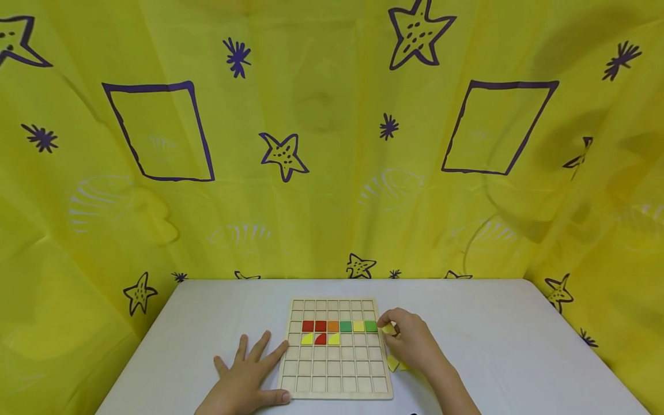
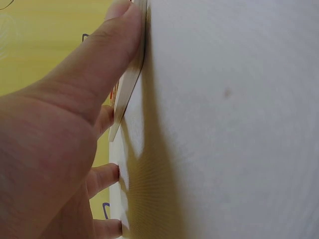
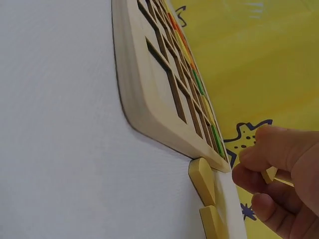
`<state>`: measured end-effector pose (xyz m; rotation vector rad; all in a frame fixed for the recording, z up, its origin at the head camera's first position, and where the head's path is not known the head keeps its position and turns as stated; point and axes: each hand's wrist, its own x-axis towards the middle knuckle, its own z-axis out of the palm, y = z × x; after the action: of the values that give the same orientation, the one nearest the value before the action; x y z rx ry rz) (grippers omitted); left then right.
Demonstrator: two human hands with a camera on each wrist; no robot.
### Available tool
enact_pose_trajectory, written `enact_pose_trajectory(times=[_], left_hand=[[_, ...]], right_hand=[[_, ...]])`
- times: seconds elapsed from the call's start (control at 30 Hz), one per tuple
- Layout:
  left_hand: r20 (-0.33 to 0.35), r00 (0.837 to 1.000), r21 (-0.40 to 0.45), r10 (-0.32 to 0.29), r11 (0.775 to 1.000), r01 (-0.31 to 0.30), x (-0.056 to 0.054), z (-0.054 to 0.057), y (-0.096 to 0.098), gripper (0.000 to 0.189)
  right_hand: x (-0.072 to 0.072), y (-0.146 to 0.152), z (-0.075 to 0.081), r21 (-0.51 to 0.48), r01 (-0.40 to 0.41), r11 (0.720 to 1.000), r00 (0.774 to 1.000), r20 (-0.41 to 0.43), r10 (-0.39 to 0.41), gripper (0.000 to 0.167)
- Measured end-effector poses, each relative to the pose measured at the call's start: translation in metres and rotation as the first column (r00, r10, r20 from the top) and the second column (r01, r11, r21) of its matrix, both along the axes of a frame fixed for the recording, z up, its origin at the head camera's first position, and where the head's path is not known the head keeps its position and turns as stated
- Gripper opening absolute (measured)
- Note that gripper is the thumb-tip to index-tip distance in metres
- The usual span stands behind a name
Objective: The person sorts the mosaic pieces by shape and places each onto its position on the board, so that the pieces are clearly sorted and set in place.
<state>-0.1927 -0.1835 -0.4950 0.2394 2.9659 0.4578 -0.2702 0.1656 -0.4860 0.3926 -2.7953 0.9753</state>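
Observation:
A wooden grid board (image 1: 325, 385) lies on the table, with one row of coloured square tiles and a shorter row of quarter-round pieces below it. My left hand (image 1: 244, 377) is spread flat at the board's left side, its thumb (image 2: 94, 64) against the board's edge. At the right edge, my right hand (image 1: 412, 340) pinches a small yellow piece (image 3: 269, 174), mostly covered by the fingers. The green square tile (image 1: 370, 326) at the row's end sits right beside these fingertips. Under the right hand, yellow wooden pieces (image 3: 202, 180) lie along the board's edge.
The white table (image 1: 218, 311) extends around the board on all sides. Behind it and along both sides hangs a yellow curtain (image 1: 321, 219) printed with stars and fish. A small dark object (image 1: 413, 414) just shows at the bottom of the head view.

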Motion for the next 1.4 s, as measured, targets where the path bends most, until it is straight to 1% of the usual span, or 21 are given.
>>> enact_pose_trajectory(times=[0.2,0.33,0.5,0.8,1.4], left_hand=[[-0.002,1.000,-0.003,-0.002,1.000,0.002,0.001,0.000,0.000,0.102],[-0.001,1.000,-0.005,0.002,1.000,-0.002,0.000,-0.001,0.000,0.102],[-0.001,1.000,0.006,-0.002,1.000,0.002,0.001,0.000,0.000,0.102],[0.007,1.000,-0.002,0.005,1.000,-0.005,0.000,0.000,0.001,0.102],[0.010,1.000,-0.016,0.007,1.000,-0.007,-0.001,-0.001,0.001,0.103]], right_hand=[[0.002,-0.001,0.000,0.002,-0.010,1.000,0.999,-0.032,0.010,0.026],[0.002,-0.002,0.000,0.028,0.004,1.000,1.000,-0.029,-0.003,0.023],[0.002,-0.004,0.000,0.033,0.009,0.999,1.000,-0.004,-0.009,0.021],[0.003,-0.007,-0.002,0.041,-0.014,0.999,1.000,-0.025,0.015,0.018],[0.006,-0.013,-0.005,0.059,-0.052,0.997,0.999,-0.015,0.053,0.018]])
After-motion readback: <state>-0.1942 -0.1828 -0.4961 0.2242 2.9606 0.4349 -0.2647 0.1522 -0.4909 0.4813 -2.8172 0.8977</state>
